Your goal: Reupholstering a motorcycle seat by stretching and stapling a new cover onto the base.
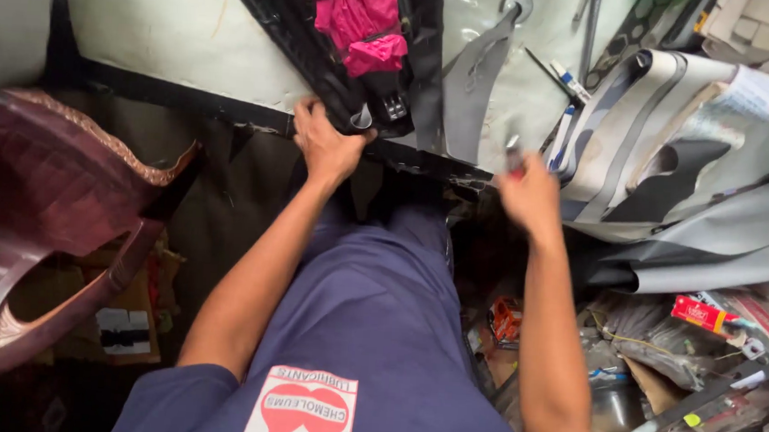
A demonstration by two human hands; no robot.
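My left hand [325, 141] grips the near edge of a black piece of material [323, 61] that lies on the pale worktable [165, 25], with a bright pink cloth piece [361, 19] on top of it. My right hand [528, 194] is blurred and holds a small slim tool [513, 153] with a red and silver end, just off the table's front edge. A grey strap-shaped strip [473, 79] lies between the two hands.
Grey and black cut sheets [656, 135] pile up at the right of the table, with pens [566, 76] on top. A maroon plastic chair [55, 214] stands at my left. Boxes, scraps and packets [705, 351] clutter the floor at the lower right.
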